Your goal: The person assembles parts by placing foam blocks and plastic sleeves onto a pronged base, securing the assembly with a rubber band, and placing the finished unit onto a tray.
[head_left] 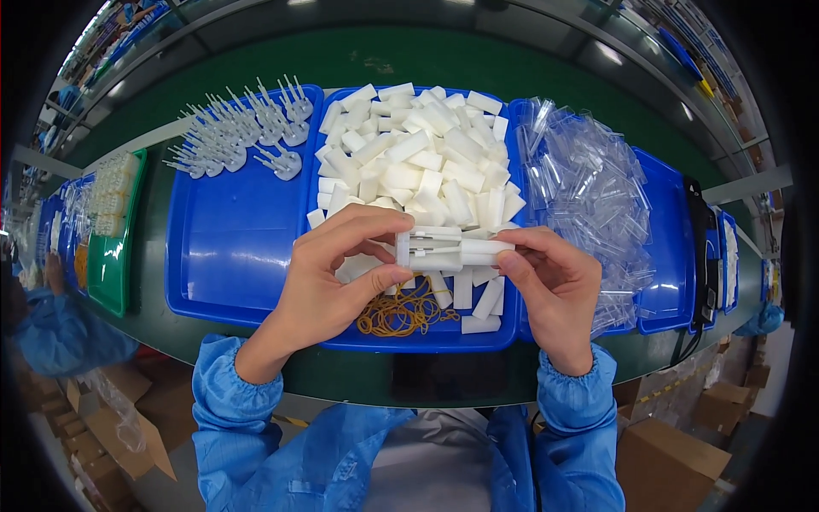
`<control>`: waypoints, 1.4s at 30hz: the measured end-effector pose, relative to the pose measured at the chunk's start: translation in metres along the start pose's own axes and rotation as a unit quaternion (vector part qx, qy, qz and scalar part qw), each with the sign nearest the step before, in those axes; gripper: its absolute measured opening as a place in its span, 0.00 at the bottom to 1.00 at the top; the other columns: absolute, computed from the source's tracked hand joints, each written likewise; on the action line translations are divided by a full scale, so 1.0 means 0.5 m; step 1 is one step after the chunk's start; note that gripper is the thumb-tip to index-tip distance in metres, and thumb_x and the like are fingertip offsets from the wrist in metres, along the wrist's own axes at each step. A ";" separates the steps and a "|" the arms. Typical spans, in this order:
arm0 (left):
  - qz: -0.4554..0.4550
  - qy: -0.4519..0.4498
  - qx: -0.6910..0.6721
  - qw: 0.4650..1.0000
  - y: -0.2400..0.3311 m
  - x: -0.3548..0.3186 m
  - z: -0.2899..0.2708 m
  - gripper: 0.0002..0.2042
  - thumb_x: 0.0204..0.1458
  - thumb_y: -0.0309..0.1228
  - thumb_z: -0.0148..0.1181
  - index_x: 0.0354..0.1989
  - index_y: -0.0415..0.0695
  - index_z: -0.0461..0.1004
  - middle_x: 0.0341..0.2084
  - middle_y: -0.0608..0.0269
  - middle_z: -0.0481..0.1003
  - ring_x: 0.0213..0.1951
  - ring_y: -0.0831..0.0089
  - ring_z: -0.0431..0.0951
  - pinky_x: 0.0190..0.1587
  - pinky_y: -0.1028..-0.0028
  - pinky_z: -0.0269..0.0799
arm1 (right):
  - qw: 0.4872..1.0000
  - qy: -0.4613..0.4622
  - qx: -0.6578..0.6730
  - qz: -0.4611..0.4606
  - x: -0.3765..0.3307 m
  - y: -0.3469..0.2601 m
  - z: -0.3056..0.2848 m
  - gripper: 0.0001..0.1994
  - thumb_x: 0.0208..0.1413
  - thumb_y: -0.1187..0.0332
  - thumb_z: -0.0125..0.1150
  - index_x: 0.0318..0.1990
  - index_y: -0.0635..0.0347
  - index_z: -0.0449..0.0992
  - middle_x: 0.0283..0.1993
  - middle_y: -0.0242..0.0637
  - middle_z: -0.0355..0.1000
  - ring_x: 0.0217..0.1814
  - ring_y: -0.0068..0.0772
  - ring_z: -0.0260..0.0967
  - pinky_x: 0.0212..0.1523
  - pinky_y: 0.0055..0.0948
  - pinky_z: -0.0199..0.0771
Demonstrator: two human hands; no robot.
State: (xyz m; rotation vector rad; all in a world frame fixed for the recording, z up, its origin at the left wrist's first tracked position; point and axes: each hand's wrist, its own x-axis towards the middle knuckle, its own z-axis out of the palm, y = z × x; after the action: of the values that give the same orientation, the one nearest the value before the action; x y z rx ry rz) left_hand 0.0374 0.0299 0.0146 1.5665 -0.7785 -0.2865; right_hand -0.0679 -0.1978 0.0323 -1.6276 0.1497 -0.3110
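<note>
My left hand (328, 269) is closed round the disc-shaped end of a white pronged plastic holder (403, 249). From the disc, its thin prongs run sideways toward my right hand (559, 286). My right thumb and fingers pinch the outer end of a white foam-like roll (485, 247), which sits on the prongs' far end. Other white rolls lie alongside it on the same holder; some are partly hidden by my fingers. Below my hands is a blue tray (401, 344) heaped with loose white rolls (426, 154). Tan rubber bands (405, 311) lie near its front edge.
To the left, a blue tray (230, 273) carries several upright pronged holders (247, 119). Clear plastic tubes (589, 196) fill the tray on the right. A green tray (109, 286) stands farther left, near another person's blue sleeve (68, 333). Cardboard boxes (674, 465) sit below the table.
</note>
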 end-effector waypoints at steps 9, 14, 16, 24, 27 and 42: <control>0.013 0.001 0.005 1.000 0.000 0.000 0.001 0.20 0.48 0.21 0.70 0.52 0.40 0.78 0.49 0.54 0.77 0.45 0.68 0.80 0.44 0.72 0.80 | 1.000 0.006 -0.002 0.010 -0.006 -0.004 0.003 0.10 0.56 0.81 0.64 0.46 0.69 0.80 0.41 0.40 0.77 0.43 0.26 0.75 0.45 0.24 0.76; 0.019 0.018 0.021 0.999 -0.003 -0.002 0.007 0.20 0.48 0.21 0.70 0.52 0.41 0.78 0.48 0.55 0.78 0.43 0.68 0.80 0.44 0.71 0.80 | 0.999 0.010 -0.032 -0.035 -0.005 -0.001 0.002 0.09 0.56 0.82 0.64 0.45 0.70 0.80 0.43 0.41 0.76 0.43 0.27 0.75 0.46 0.23 0.76; 0.032 0.020 0.059 0.998 0.003 0.000 0.006 0.20 0.47 0.20 0.70 0.51 0.41 0.78 0.48 0.54 0.78 0.43 0.68 0.80 0.43 0.71 0.80 | 1.000 0.002 -0.011 -0.019 -0.007 -0.005 0.004 0.09 0.56 0.83 0.64 0.44 0.70 0.80 0.44 0.42 0.76 0.44 0.27 0.75 0.46 0.23 0.76; 0.052 -0.005 0.075 0.996 0.001 -0.001 0.011 0.19 0.48 0.19 0.69 0.51 0.41 0.78 0.49 0.54 0.77 0.43 0.67 0.80 0.43 0.72 0.80 | 0.999 -0.011 0.008 0.037 -0.017 -0.015 0.019 0.09 0.54 0.83 0.65 0.43 0.69 0.81 0.42 0.41 0.77 0.41 0.26 0.75 0.43 0.23 0.76; 0.048 -0.008 0.080 0.996 0.006 -0.002 0.013 0.19 0.48 0.19 0.68 0.51 0.41 0.78 0.49 0.54 0.77 0.45 0.67 0.80 0.43 0.71 0.80 | 0.999 0.001 -0.016 0.041 -0.020 -0.019 0.025 0.09 0.53 0.82 0.67 0.42 0.68 0.82 0.37 0.39 0.78 0.39 0.24 0.74 0.40 0.21 0.74; 0.023 -0.017 0.022 0.999 0.008 -0.003 0.012 0.21 0.48 0.18 0.68 0.53 0.41 0.77 0.50 0.54 0.75 0.46 0.67 0.80 0.44 0.72 0.81 | 0.988 0.032 -0.130 -0.073 -0.026 -0.021 0.044 0.08 0.52 0.79 0.69 0.40 0.65 0.83 0.28 0.35 0.76 0.24 0.19 0.65 0.23 0.21 0.62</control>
State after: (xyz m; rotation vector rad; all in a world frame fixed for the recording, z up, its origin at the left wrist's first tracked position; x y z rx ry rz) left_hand 0.0316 0.0260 0.0169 1.5866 -0.8503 -0.2646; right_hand -0.0750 -0.1721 0.0400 -1.8925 0.1233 -0.4722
